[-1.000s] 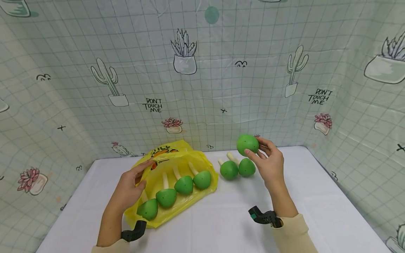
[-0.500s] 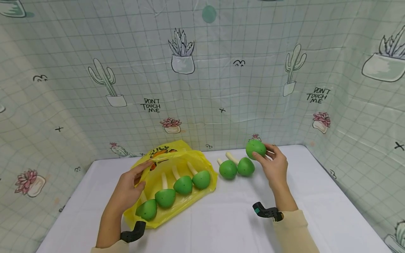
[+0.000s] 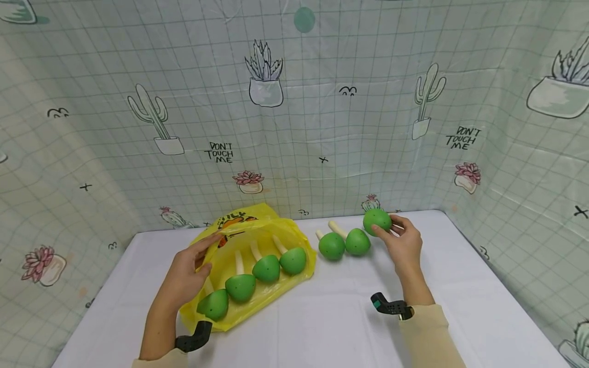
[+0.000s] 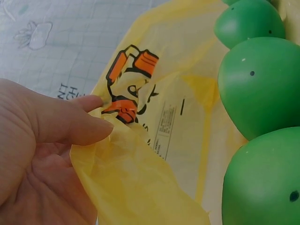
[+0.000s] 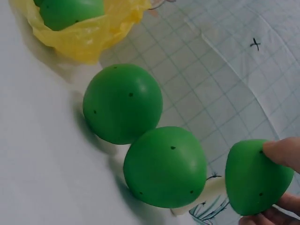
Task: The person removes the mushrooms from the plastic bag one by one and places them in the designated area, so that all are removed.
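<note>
My left hand (image 3: 185, 276) pinches the rim of a yellow plastic bag (image 3: 271, 301) between thumb and fingers; the pinch shows in the left wrist view. Several green toy mushrooms with pale stems lie in the bag's mouth, among them one mushroom (image 3: 241, 288) near the middle. My right hand (image 3: 405, 245) grips another green mushroom (image 3: 377, 222) by its cap, at the right of two mushrooms on the table. Those two, a left one (image 3: 331, 246) and a right one (image 3: 357, 242), lie side by side with caps toward me. The held mushroom's stem is mostly hidden.
A white cloth covers the table (image 3: 322, 317). Behind it hangs a grid-patterned curtain (image 3: 294, 128) printed with potted plants, reaching round both sides. Black wrist cameras sit on the left wrist (image 3: 195, 337) and the right wrist (image 3: 390, 306).
My right hand has moved right and lower in the head view, carrying the mushroom to beside the two on the table. My left hand and the bag have stayed in place.
</note>
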`<state>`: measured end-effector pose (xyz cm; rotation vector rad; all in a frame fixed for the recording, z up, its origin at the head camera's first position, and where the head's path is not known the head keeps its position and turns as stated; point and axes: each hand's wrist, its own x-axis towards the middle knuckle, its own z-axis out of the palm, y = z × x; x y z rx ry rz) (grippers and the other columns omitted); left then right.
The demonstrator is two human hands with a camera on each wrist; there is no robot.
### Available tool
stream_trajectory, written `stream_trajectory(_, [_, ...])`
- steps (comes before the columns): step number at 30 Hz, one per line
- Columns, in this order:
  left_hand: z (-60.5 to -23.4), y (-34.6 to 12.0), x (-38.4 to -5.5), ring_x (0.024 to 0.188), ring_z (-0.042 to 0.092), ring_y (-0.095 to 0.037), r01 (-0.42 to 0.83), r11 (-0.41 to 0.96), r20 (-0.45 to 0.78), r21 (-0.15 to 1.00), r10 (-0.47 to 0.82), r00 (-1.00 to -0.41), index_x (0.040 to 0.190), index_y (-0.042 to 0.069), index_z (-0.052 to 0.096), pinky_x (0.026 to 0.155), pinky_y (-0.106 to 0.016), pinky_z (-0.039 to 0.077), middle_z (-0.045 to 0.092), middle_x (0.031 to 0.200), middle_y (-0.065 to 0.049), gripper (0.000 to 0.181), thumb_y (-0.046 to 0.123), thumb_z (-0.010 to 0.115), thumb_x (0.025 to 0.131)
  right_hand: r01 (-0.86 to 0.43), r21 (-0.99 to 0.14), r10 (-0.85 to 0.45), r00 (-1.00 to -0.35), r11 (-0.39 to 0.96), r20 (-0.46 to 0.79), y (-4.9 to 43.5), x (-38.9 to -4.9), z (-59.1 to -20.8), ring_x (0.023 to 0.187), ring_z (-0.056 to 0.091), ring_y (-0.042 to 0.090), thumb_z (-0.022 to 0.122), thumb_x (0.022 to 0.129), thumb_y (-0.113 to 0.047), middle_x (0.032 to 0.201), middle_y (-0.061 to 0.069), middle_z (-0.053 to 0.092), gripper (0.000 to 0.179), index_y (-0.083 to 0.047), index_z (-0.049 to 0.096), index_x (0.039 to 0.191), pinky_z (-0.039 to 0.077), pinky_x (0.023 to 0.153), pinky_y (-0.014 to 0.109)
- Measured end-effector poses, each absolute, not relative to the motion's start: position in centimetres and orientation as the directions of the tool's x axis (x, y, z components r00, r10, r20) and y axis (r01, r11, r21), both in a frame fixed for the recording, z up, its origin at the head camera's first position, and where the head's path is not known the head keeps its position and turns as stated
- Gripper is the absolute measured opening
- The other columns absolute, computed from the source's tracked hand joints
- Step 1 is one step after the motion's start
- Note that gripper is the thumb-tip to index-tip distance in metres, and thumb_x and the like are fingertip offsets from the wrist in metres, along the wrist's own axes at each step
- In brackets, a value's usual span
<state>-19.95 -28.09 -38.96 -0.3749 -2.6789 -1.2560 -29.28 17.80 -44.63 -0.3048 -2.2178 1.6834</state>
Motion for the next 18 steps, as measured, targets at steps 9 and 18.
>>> stream_trajectory(9, [-38.9,-28.0,-19.9,0.145,0.044,-0.045,0.277,0.619,0.231,0.735,0.156,-0.96,0.156,0.001,0.048,0.112,-0.056,0.043,0.042,0.164,-0.018,0.066,-0.021,0.055,0.095,0.076,-0.929,0.289,-0.957,0.361,0.034,19.5,-28.9,-43.5,0.14,0.047,0.043,0.077,0.091,-0.014,0.152,0.027,0.048,0.074,0.005,0.044,0.155,0.047,0.111,0.051])
stream_trajectory(18, [-38.8,-27.9,-19.9,0.146,0.043,-0.045,0.278,0.624,0.236,0.731,0.151,-0.96,0.156,0.001,0.049,0.112,-0.054,0.044,0.043,0.163,-0.017,0.066,-0.021,0.056,0.095,0.129,-0.91,0.268,-0.963,0.394,-0.021,20.4,-28.8,-43.3,0.139,0.047,0.044,0.076,0.09,-0.009,0.154,0.029,0.045,0.075,0.008,0.041,0.154,0.046,0.112,0.053])
